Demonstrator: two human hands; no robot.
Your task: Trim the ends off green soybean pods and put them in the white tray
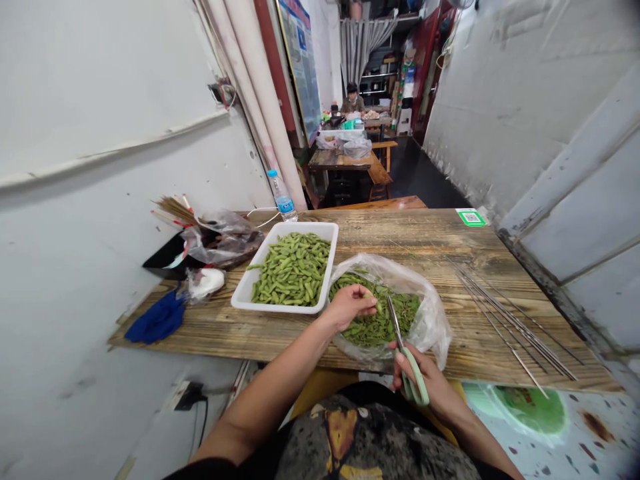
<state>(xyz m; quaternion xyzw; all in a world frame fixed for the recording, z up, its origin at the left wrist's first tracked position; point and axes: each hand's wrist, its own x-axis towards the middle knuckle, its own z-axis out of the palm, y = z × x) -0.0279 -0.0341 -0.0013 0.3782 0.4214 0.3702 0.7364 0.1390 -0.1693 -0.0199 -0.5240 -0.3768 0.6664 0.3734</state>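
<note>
My left hand (351,307) is closed, pinching an edamame pod (379,307) over the open plastic bag (434,313). Inside the bag lies a heap of green pods and trimmings (373,330). My right hand (425,377) grips scissors (411,373) with pale green handles, fingers around the loops. The metal blades point up and away, just right of the pod, and look nearly closed. Left of the bag stands a white plastic tray (245,298) piled with edamame pods (293,270).
Metal skewers (510,323) lie on the table's right, one jutting past the front edge. A water bottle (283,197), a black container (173,257) of sticks, and a blue cloth (157,318) stand left. A green bowl (533,408) is below. Farther back sits a person (353,101).
</note>
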